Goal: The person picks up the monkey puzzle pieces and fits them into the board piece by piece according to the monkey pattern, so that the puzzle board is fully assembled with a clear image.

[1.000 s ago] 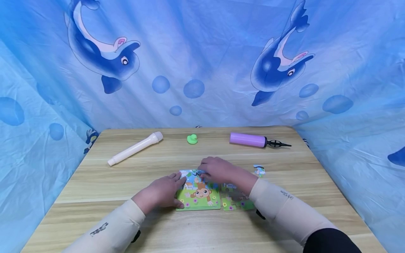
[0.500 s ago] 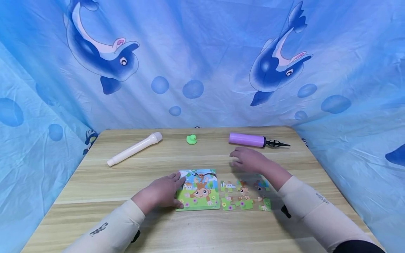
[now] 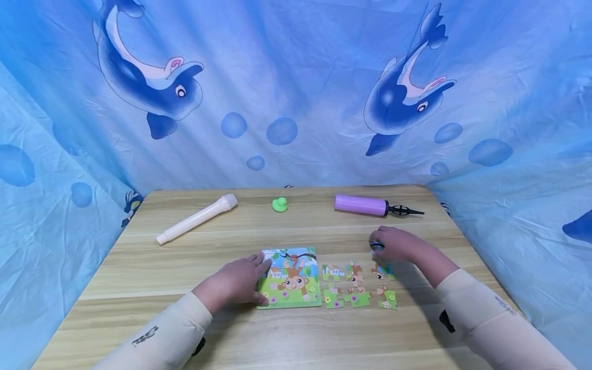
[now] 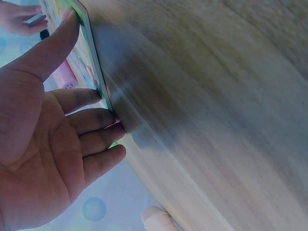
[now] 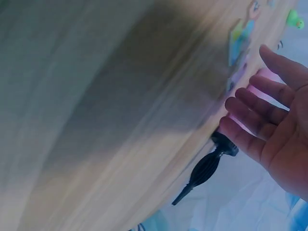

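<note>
A square puzzle board (image 3: pixel 288 300) with a monkey picture lies flat on the table. My left hand (image 3: pixel 240 280) rests at its left edge, with fingers fairly straight and the thumb over the near left corner. Right of the board, several loose jigsaw pieces (image 3: pixel 361 299) lie in rough rows. My right hand (image 3: pixel 398 243) is over the far right of these, its fingertips right at a blue jigsaw piece (image 3: pixel 376 246) that it partly hides. In the right wrist view the fingers (image 5: pixel 245 137) of this hand are loosely bent and spread, with no piece between them.
Along the back of the wooden table (image 3: pixel 222 339) are a white microphone-shaped stick (image 3: pixel 196 220), a green toy duck (image 3: pixel 279 204) and a purple hand pump (image 3: pixel 363 204) with a black nozzle. A blue dolphin-print curtain (image 3: pixel 324 92) hangs behind and at both sides.
My right hand has left the board's upper right corner, swung right above the loose pieces, and come down at the far right piece. The left hand stays on the board's edge.
</note>
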Demonstrator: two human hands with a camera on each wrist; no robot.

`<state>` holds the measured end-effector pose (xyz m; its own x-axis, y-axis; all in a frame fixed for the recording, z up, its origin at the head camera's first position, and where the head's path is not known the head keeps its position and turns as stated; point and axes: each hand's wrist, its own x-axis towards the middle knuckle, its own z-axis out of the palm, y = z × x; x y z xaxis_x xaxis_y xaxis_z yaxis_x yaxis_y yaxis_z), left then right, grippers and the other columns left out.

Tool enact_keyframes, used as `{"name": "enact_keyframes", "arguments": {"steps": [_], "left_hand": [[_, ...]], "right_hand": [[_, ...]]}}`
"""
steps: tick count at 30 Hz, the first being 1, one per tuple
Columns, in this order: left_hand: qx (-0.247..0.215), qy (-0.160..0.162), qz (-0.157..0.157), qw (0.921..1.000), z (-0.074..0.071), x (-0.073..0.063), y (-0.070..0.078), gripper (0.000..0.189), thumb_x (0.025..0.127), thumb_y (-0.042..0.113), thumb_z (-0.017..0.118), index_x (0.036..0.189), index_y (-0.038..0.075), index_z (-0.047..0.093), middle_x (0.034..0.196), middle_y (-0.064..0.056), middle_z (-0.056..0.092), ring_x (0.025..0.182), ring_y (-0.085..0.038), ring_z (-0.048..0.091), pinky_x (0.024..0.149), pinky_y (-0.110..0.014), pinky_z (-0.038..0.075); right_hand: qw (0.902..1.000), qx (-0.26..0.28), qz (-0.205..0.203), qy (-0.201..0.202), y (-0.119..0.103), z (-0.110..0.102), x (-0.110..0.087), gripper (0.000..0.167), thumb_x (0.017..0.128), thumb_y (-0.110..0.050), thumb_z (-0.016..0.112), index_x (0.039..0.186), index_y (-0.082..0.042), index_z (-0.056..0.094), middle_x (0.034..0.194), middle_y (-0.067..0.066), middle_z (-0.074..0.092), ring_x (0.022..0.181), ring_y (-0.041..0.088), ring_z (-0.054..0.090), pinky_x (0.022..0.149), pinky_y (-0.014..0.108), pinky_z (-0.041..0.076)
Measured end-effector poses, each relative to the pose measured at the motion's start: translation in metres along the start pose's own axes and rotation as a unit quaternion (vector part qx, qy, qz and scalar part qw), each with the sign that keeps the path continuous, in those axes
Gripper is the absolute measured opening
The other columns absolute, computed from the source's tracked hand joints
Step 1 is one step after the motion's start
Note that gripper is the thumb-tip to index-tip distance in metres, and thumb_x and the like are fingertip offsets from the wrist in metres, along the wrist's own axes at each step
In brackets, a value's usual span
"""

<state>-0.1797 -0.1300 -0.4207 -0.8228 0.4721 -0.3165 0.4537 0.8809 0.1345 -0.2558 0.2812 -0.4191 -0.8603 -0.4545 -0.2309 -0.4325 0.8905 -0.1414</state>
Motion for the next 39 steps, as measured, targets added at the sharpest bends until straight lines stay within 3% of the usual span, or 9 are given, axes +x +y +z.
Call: {"name": "enact_keyframes", "arguments": {"steps": [12,26,39], "left_hand": [[-0.001,0.0,0.001,1.0,0.003,0.0,-0.001,0.094,0.077,0.058,0.075,0.151,0.011,0.04,0.158,-0.016,0.033,0.143,-0.037,0.035,0.111,-0.051,0.038],[0.004,0.001,-0.001,1.0,0.002,0.0,0.0,0.095,0.076,0.058,0.076,0.15,0.011,0.04,0.158,-0.016,0.033,0.143,-0.037,0.036,0.111,-0.051,0.038],[0.003,0.003,-0.002,1.0,0.001,0.0,-0.001,0.095,0.076,0.059,0.076,0.151,0.011,0.04,0.158,-0.016,0.033,0.143,-0.037,0.035,0.111,-0.051,0.038]], "right_hand": [[0.9989,-0.019,-0.034,0.025,0.006,0.011,0.004,0.025,0.09,-0.024,0.071,0.11,-0.009,0.067,0.104,0.005,0.061,0.095,0.023,0.06,0.085,0.045,0.053],[0.9946,-0.07,-0.054,0.054,0.0,0.009,0.005,0.019,0.089,-0.023,0.072,0.102,-0.01,0.068,0.098,0.003,0.061,0.089,0.02,0.06,0.081,0.042,0.054],[0.9935,-0.089,-0.038,0.06,-0.004,0.01,0.012,0.022,0.088,-0.035,0.07,0.097,-0.015,0.066,0.092,-0.002,0.058,0.077,0.012,0.055,0.07,0.037,0.051]]}}
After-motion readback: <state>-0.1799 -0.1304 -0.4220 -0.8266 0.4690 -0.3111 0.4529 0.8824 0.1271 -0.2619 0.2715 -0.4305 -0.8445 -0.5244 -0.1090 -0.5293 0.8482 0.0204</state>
